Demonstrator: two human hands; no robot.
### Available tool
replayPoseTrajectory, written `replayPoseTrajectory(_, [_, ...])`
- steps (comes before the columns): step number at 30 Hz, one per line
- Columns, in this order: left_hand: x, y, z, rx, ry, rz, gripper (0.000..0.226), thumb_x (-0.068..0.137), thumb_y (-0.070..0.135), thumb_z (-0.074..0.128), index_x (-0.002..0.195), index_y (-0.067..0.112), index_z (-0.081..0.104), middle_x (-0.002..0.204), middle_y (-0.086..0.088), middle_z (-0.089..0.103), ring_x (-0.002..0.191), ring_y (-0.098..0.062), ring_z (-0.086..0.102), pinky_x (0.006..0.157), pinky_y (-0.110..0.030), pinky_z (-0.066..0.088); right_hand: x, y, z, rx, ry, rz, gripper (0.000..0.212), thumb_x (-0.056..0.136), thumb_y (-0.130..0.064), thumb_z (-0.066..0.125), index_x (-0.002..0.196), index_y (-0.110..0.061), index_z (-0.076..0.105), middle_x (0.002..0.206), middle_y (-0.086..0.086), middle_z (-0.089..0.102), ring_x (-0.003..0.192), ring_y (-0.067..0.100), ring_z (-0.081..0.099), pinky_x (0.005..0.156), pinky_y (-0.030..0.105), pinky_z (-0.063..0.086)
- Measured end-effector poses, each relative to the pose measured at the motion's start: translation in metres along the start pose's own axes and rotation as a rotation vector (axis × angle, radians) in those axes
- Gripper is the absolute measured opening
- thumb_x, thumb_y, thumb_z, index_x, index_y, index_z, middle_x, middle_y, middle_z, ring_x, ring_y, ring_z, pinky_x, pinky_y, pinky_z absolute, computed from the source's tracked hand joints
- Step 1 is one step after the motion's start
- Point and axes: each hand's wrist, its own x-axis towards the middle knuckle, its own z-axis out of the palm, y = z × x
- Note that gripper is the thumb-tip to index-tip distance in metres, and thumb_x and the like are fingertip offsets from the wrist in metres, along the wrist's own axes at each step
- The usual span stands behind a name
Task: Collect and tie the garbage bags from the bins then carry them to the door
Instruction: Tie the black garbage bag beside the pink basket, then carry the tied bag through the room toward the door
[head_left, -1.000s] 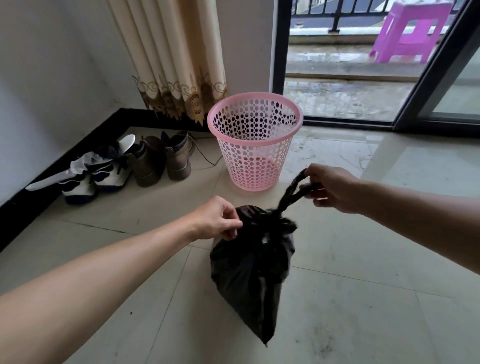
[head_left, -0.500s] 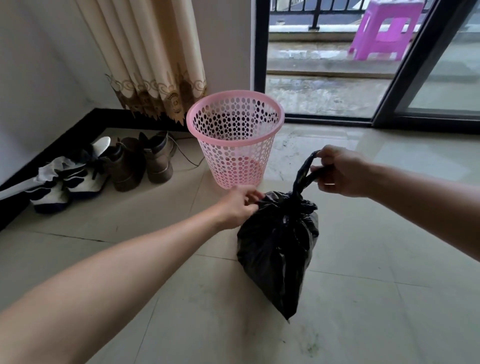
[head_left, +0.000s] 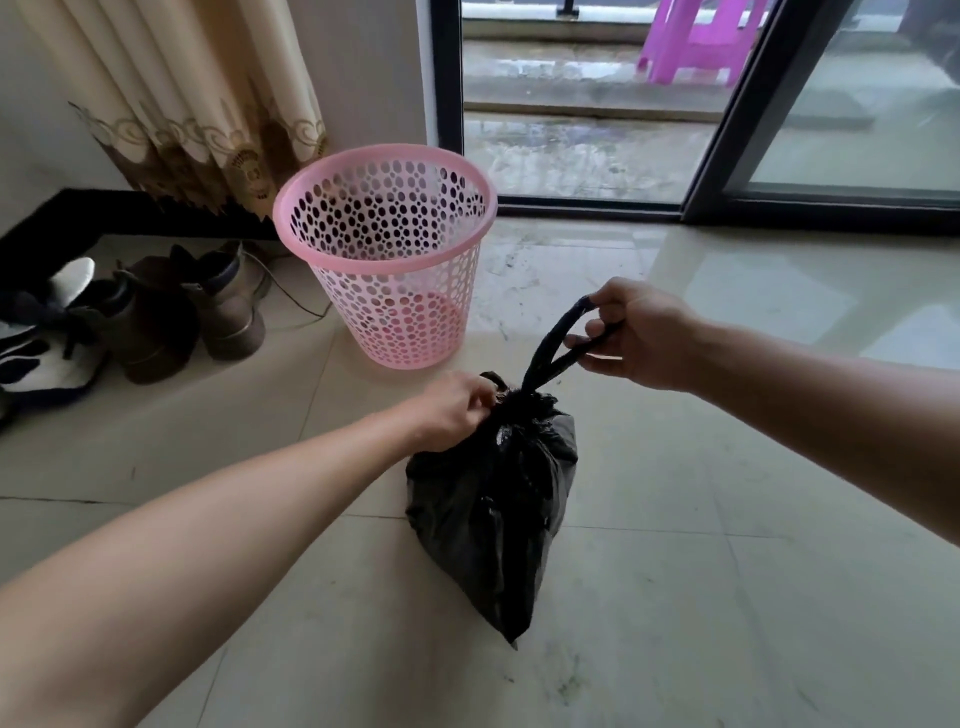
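Note:
A black garbage bag (head_left: 493, 499) hangs over the tiled floor, its neck gathered tight. My right hand (head_left: 641, 335) grips the twisted black loop of the bag's top, up and to the right of the neck. My left hand (head_left: 452, 410) pinches the gathered neck from the left side. Behind the bag stands a pink perforated plastic bin (head_left: 387, 254), upright, with no liner showing inside.
Brown boots (head_left: 208, 306) and white shoes (head_left: 36, 343) line the left wall under a beige curtain (head_left: 176, 98). A dark-framed sliding glass door (head_left: 727, 114) lies ahead, with a purple stool (head_left: 701, 41) outside on the balcony.
The view has shifted closer to the bin. My left hand moved up to the bag's neck. My right hand still holds the loop, pulled a bit higher.

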Motion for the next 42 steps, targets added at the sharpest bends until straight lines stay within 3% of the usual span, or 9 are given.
replayPoseTrajectory(5, [-0.007,-0.028,0.005,0.049,0.022,-0.019,0.015,0.090,0.008,0.056,0.098,0.004,0.068,0.103,-0.010,0.063,0.088,-0.021,0.053,0.074,-0.023,0.036,0.009,0.009,0.010,-0.041,0.007,0.029,0.037,0.090,-0.021,0.047,0.055,-0.019,0.039,0.047,-0.003,0.030,0.045,0.018,0.041,0.064,0.032,0.050])
replayPoseTrajectory(12, [-0.029,-0.064,0.017,-0.046,0.115,-0.148,0.012,0.088,0.016,0.059,0.096,0.019,0.068,0.095,0.000,0.064,0.090,-0.024,0.060,0.082,-0.040,0.050,0.016,0.023,0.039,-0.215,-0.048,0.003,0.025,0.093,-0.022,0.046,0.070,-0.016,0.050,0.047,-0.005,0.028,0.038,0.012,0.025,0.052,0.028,0.033])
replayPoseTrajectory(14, [-0.051,-0.072,0.018,-0.085,0.114,-0.251,0.014,0.090,0.023,0.059,0.103,0.025,0.064,0.093,0.004,0.063,0.087,-0.020,0.059,0.081,-0.039,0.051,0.005,0.023,0.051,-0.244,-0.091,0.006,0.017,0.093,-0.019,0.048,0.077,-0.015,0.053,0.049,-0.005,0.031,0.039,0.011,0.025,0.049,0.027,0.027])
replayPoseTrajectory(18, [-0.115,-0.066,0.013,-0.091,0.002,-0.525,0.019,0.090,0.028,0.058,0.109,0.025,0.060,0.096,0.001,0.067,0.091,-0.023,0.062,0.082,-0.036,0.051,-0.038,0.010,0.070,-0.346,-0.068,0.036,0.006,0.087,-0.010,0.059,0.081,-0.012,0.057,0.053,0.000,0.042,0.043,0.014,0.040,0.053,0.026,0.037])
replayPoseTrajectory(25, [-0.225,0.026,-0.054,-0.077,-0.241,-0.717,0.019,0.089,0.029,0.054,0.106,0.024,0.060,0.104,-0.002,0.070,0.098,-0.027,0.063,0.084,-0.035,0.052,-0.156,-0.039,0.057,-0.913,-0.004,0.085,0.016,0.076,-0.018,0.065,0.062,-0.013,0.059,0.050,-0.005,0.048,0.047,0.011,0.044,0.042,0.023,0.030])
replayPoseTrajectory(30, [-0.267,0.131,-0.150,-0.043,-0.293,-0.679,0.020,0.090,0.028,0.051,0.106,0.025,0.063,0.105,-0.002,0.069,0.099,-0.025,0.063,0.079,-0.031,0.050,-0.270,-0.115,0.034,-1.036,0.088,0.149,0.013,0.074,-0.025,0.063,0.071,-0.013,0.062,0.056,-0.001,0.056,0.060,0.021,0.055,0.054,0.029,0.040])
replayPoseTrajectory(34, [-0.291,0.224,-0.228,-0.108,-0.314,-0.598,0.018,0.087,0.026,0.052,0.098,0.023,0.066,0.096,-0.003,0.071,0.094,-0.025,0.065,0.077,-0.031,0.052,-0.376,-0.168,0.011,-1.131,0.129,0.169,0.018,0.076,-0.032,0.058,0.082,-0.015,0.061,0.078,0.003,0.065,0.079,0.029,0.061,0.060,0.031,0.043])
replayPoseTrajectory(39, [-0.301,0.321,-0.313,-0.015,-0.356,-0.352,0.017,0.085,0.027,0.049,0.095,0.025,0.063,0.095,-0.003,0.071,0.091,-0.025,0.063,0.077,-0.033,0.053,-0.509,-0.207,-0.011,-1.229,0.299,0.200,0.020,0.084,-0.042,0.053,0.081,-0.023,0.047,0.103,0.005,0.066,0.098,0.028,0.061,0.066,0.030,0.036])
replayPoseTrajectory(42, [-0.311,0.377,-0.340,0.101,-0.449,-0.190,0.017,0.089,0.026,0.049,0.101,0.023,0.061,0.100,-0.004,0.069,0.088,-0.025,0.061,0.073,-0.029,0.046,-0.586,-0.212,-0.025,-1.223,0.418,0.247,0.022,0.085,-0.040,0.054,0.093,-0.019,0.054,0.109,0.007,0.063,0.104,0.028,0.059,0.073,0.032,0.041])
